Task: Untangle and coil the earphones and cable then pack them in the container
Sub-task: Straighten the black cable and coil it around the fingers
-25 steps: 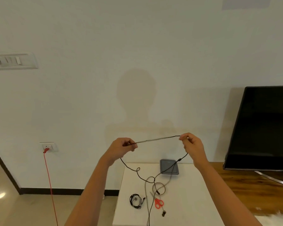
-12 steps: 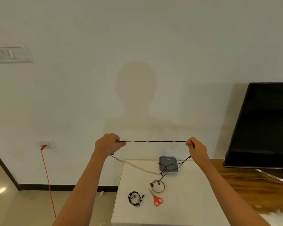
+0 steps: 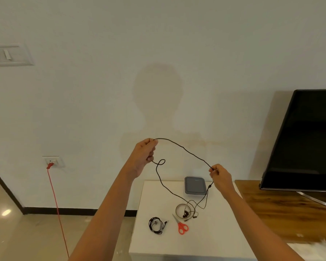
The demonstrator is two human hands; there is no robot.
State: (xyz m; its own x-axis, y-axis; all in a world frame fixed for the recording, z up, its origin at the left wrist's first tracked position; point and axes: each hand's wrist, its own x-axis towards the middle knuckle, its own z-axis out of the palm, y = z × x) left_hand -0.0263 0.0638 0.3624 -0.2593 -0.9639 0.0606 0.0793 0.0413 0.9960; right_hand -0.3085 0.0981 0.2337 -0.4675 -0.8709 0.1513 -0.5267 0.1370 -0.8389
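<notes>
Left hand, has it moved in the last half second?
Yes. The left hand went right and up, away from the wall socket.

This is a home living room. A big flat-screen television (image 3: 305,140) stands at 3 o'clock on a long wooden cabinet (image 3: 271,204). On the plain painted wall (image 3: 102,91), a domestic switch panel (image 3: 8,55) sits at 10 o'clock and a socket (image 3: 53,162) with a red cord (image 3: 55,194) at 8 o'clock. At 7 o'clock lies a glossy tiled floor (image 3: 26,232) with dark skirting (image 3: 64,210). The small white tabletop (image 3: 158,245) at 6 o'clock holds household scissors (image 3: 182,226) and earphones (image 3: 156,225).
</notes>
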